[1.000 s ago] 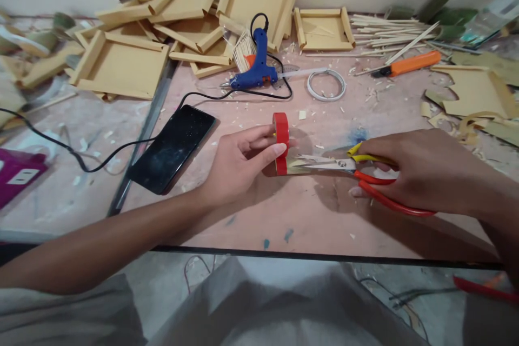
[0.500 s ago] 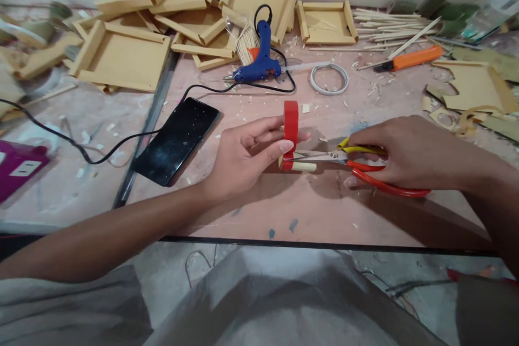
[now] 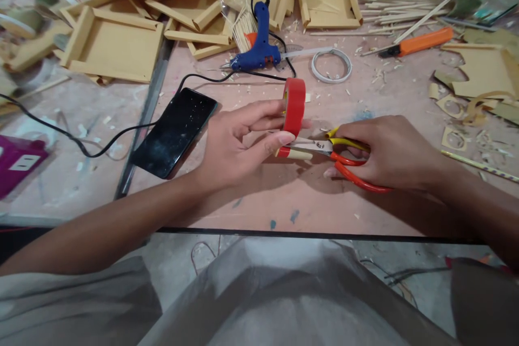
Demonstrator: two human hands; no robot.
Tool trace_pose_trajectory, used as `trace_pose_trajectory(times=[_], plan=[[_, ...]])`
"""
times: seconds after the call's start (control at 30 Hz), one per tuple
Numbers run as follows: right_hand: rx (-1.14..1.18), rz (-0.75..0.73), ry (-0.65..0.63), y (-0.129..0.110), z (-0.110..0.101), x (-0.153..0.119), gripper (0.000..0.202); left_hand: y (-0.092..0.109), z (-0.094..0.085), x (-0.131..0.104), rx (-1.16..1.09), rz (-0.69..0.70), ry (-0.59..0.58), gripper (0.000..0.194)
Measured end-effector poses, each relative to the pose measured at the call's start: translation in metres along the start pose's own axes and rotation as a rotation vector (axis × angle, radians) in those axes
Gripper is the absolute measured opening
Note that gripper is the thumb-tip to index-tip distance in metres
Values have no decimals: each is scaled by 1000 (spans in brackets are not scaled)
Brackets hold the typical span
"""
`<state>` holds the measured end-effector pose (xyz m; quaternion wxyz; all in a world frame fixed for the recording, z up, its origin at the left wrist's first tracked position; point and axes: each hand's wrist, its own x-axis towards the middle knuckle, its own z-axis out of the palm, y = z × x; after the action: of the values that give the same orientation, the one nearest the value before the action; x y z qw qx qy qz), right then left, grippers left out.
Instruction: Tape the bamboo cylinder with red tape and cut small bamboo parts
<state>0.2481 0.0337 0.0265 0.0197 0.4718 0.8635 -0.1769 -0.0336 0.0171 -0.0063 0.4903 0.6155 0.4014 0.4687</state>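
While the left hand (image 3: 239, 143) grips a red tape roll (image 3: 295, 105), right hand (image 3: 391, 146) grips scissors (image 3: 319, 145), pale piece (image 3: 300, 155) just below the blades (image 3: 305, 144).

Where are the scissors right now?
Head view, just right of centre: the scissors are in the right hand, blades pointing left to the lower part of the red tape roll held in the left hand.

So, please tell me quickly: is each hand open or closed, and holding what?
Left hand: closed on the red tape roll.
Right hand: closed on the scissors.
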Motion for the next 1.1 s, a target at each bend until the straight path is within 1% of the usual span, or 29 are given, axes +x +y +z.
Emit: trace_pose_trajectory(times=[0.07,0.17,0.27,0.37,0.47,0.6,0.67,0.73,0.77,0.83,0.87,0.9,0.93,0.97,1.0,1.03,1.1], plan=[[-9,10,8,-2,1,0,44,1,-2,1,27,31,-8,38],[-27,28,15,-6,3,1,49,2,-3,2,85,51,-39,37],[-47,34,-15,-10,4,2,52,4,-3,1,116,35,-34,39],[-50,51,-37,-12,5,3,55,4,-4,2,124,62,-44,39],[-60,55,-51,-14,6,3,54,0,-6,5,116,155,-93,37],[-80,22,-80,-18,7,4,45,-4,-8,6,137,252,-118,33],[-84,25,-102,-19,6,2,44,-4,-7,6,154,264,-108,30],[-89,41,-90,-16,3,0,43,-5,-8,9,166,277,-53,28],[-96,45,-69,-13,0,-2,43,-7,-10,11,167,293,-4,28],[-134,56,13,-3,-6,-5,42,-14,-16,19,172,307,90,29],[-164,71,52,3,-10,-6,41,-18,-20,24,166,336,136,32],[-197,107,102,11,-13,-7,41,-22,-25,29,194,278,125,36],[-234,160,142,19,-16,-6,44,-26,-29,33,255,225,83,34],[-268,227,171,28,-19,-6,49,-29,-34,37,343,218,83,28],[-296,298,193,37,-20,-5,55,-30,-38,40,439,191,56,23],[-327,349,201,47,-21,-4,60,-29,-41,41,524,197,36,21],[-388,407,193,65,-21,-3,65,-22,-45,42,658,250,-18,26]])
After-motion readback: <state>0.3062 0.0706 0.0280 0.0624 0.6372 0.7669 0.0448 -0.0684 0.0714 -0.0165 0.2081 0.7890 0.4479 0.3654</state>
